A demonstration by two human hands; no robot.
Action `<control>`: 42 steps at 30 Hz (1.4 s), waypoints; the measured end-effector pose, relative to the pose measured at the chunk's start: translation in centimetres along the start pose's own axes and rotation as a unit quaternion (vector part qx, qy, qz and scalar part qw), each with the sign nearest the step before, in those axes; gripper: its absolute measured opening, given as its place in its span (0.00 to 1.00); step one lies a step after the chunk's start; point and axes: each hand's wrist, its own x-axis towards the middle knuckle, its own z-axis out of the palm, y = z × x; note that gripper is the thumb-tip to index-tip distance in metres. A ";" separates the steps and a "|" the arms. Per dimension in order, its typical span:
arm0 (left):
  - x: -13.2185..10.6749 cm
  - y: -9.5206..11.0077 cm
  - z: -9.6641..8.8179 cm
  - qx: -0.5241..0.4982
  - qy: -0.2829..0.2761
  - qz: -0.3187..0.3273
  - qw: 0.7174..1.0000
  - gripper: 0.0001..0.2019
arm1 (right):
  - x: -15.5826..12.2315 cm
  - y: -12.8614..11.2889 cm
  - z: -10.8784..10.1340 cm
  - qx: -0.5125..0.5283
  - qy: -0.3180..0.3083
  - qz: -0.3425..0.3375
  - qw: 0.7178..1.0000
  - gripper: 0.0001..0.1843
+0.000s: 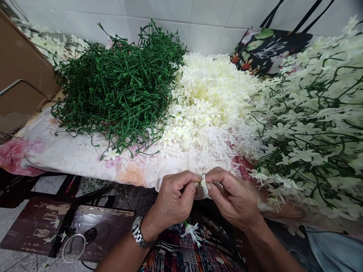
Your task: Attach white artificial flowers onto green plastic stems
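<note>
My left hand [177, 196], with a watch on its wrist, pinches a green plastic stem, mostly hidden by the fingers. Fingertip to fingertip with it, my right hand [234, 198] grips a small white artificial flower [203, 184] at the stem's tip. Below my left hand a white flower [193, 232] hangs over my patterned clothing. Just beyond the hands lie thin white stamen strands [218, 145] and a heap of loose cream-white petals [212, 90]. A tangled pile of green stems [119, 87] rests to the left of the petals.
Finished-looking white flowers on stems [317, 132] are heaped at the right. A floral bag [269, 51] leans against the tiled wall [172, 11]. A cardboard box [24, 64] stands at the left. Below the cloth-covered table [93, 162] is a worn brown board [102, 223].
</note>
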 end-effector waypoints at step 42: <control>0.7 -0.3 -0.8 -0.282 -0.065 -0.214 0.933 0.11 | 1.1 -1.0 -0.6 -0.086 0.007 -0.101 0.991 0.06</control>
